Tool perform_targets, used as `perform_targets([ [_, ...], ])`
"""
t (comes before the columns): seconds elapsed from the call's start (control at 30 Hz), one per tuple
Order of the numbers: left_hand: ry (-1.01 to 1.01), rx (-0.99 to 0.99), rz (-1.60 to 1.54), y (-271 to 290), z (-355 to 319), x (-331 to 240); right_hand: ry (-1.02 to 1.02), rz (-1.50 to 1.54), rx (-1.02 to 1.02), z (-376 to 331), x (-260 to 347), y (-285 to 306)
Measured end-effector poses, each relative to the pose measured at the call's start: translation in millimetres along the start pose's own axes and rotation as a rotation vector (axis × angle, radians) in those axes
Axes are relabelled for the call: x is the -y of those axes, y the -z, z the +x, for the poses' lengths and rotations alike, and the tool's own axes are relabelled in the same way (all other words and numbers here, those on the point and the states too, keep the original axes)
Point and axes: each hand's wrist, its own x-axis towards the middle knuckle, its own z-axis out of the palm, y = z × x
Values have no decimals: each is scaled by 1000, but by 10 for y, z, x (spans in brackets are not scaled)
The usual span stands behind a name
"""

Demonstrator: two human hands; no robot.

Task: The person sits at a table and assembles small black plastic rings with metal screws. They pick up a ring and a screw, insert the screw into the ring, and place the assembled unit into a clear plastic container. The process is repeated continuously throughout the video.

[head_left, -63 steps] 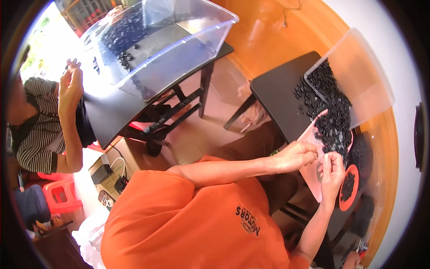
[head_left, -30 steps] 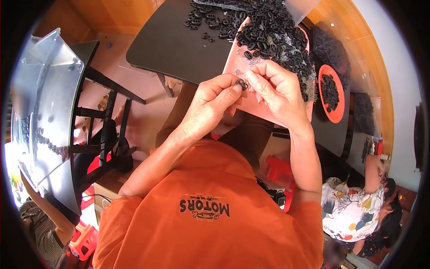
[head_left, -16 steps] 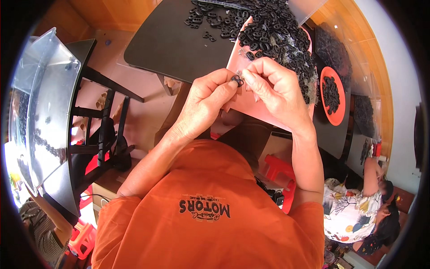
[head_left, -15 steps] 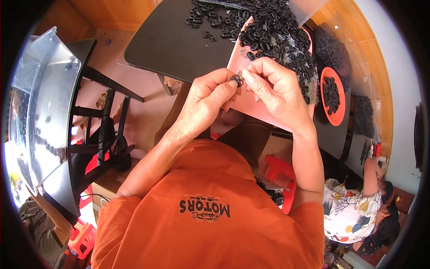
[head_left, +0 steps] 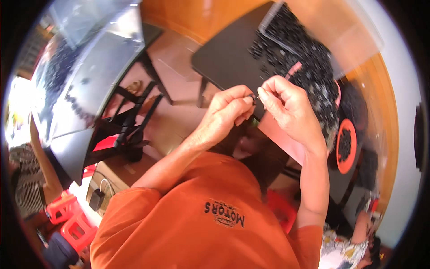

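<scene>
My left hand (head_left: 228, 113) is closed, pinching a small black plastic piece (head_left: 254, 97) between thumb and index finger. Just to its right, the thumb and forefinger of my right hand (head_left: 289, 107) are pressed together, and what they hold is too small and blurred to name. The fingertips of both hands face each other with a narrow gap between them. Under and beyond my right hand lies a pink tray (head_left: 286, 139), its far part covered by a heap of black plastic pieces (head_left: 313, 62) mixed with small clear bits.
An orange dish (head_left: 351, 150) of black pieces stands right of the tray on the dark table (head_left: 228, 54). A clear bin (head_left: 273, 22) lies at the heap's far side. At left are another table (head_left: 71, 152) and red stools (head_left: 76, 224). Other people sit at lower left and lower right.
My view has swung, so the tables, heap and dish sit further right and lower. My hands have drawn slightly apart at the fingertips, the left still pinching the black piece.
</scene>
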Motion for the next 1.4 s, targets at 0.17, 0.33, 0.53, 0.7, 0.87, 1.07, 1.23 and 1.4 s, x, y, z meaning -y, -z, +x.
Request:
perform_targets([
  [0.17,-218,-229,-186,360,-251,-285,198,7,88,412,464,-427],
  [0.33,-567,-346,-277,645,-471,-680,325,67,214,702,1046,-757],
  [0.53,-713,-337,-433,874,-624,-909,292,239,380,890,1445,-925],
  [0.7,-789,-311,-427,977,-715,-992,295,220,391,951,1675,-1103],
  [0.87,-789,-347,-492,1070,-786,-1028,326,45,433,975,1862,-1189],
  [1.07,-818,-182,-590,1202,-794,-998,383,-86,387,979,1975,-1243],
  [1.23,-763,-416,-553,1106,-814,-1073,326,-54,389,964,1964,-1293],
  [1.4,-808,-369,-530,1177,-853,-1034,369,-10,407,1006,1909,-1363],
])
